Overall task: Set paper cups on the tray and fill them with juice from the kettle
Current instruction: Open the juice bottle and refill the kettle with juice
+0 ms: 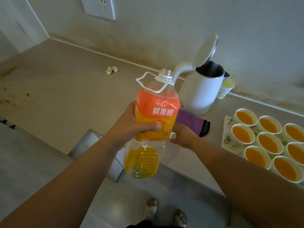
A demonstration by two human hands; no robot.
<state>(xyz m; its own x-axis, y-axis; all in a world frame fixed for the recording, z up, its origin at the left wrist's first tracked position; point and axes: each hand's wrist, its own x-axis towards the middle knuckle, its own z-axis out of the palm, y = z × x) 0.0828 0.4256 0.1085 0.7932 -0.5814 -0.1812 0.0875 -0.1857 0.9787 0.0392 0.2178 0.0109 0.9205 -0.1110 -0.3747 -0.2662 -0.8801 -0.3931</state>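
Gripping the uncapped juice bottle (156,112) around its label, the left hand (131,127) carries it alone; the right hand (182,135), just beside it, pinches a small white cap. Beyond both hands stands the kettle (200,94), lid up; right of the right hand, filled paper cups (266,143) crowd the tray (227,129). A tilt or squeeze could likely slop juice from the open neck; a swinging right elbow might knock cups.

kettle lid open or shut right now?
Open. The kettle lid is flipped up and back on its hinge, exposing the dark steel interior. Whether any juice is inside cannot be told.
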